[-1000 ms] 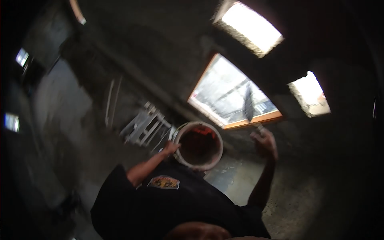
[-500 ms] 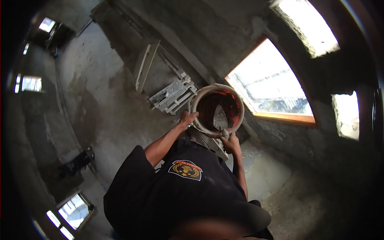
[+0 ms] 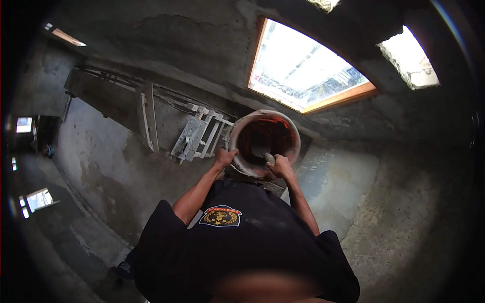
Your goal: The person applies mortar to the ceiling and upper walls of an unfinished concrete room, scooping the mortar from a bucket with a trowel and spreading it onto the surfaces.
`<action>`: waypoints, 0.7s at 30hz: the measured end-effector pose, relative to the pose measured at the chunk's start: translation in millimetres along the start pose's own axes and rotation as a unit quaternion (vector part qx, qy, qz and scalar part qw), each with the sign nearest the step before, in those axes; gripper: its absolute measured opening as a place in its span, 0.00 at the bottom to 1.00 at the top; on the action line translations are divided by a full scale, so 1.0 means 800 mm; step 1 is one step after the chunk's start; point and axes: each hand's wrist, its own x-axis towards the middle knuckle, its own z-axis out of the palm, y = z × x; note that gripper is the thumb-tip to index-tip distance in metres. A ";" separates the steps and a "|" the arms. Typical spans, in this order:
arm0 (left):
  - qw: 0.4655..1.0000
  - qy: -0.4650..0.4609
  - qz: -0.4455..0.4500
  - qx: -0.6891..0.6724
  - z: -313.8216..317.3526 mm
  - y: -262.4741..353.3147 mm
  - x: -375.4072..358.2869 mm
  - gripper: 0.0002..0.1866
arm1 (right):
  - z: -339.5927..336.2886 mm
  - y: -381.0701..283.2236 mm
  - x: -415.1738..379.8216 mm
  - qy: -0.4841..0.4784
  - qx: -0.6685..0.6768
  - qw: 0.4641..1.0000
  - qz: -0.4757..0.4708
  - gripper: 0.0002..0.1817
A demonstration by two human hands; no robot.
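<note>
A mortar-smeared bucket [image 3: 237, 132], red on the inside, is in front of my body with its mouth tilted toward me. My left hand [image 3: 225, 157] is closed on the left side of its rim, thumb over the edge. At the near right rim, my right hand [image 3: 282, 167] is closed around a trowel [image 3: 270, 158]. The trowel's rounded handle end shows above my fingers, while its blade reaches into the dark bucket and is hard to make out. What lies at the bottom of the bucket is too dark to tell.
Left of the bucket, a whitish slatted wooden piece [image 3: 208, 132] with a mortar-covered board [image 3: 188, 139] lies by the wall. Planks [image 3: 148, 117] lean farther left. A wood-framed window [image 3: 308, 65] and a rough wall opening [image 3: 411, 58] are ahead. Bare concrete floor [image 3: 323, 177] spreads right.
My view has turned, so the window and slatted piece sit farther left. The trowel blade, pale and plain inside the bucket before, is now dim. Both hands keep their holds.
</note>
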 end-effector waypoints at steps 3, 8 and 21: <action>0.995 -0.094 -0.015 0.037 0.047 -0.064 0.026 0.31 | 0.023 0.010 -0.016 -0.078 -0.006 0.997 -0.011 0.26; 0.986 -0.147 -0.005 0.084 0.054 -0.045 0.015 0.37 | 0.079 0.030 -0.039 -0.102 0.046 0.994 -0.012 0.42; 0.913 -0.349 -0.006 -0.209 0.008 -0.084 0.027 0.31 | 0.104 -0.046 -0.045 -0.106 -0.173 0.979 -0.032 0.46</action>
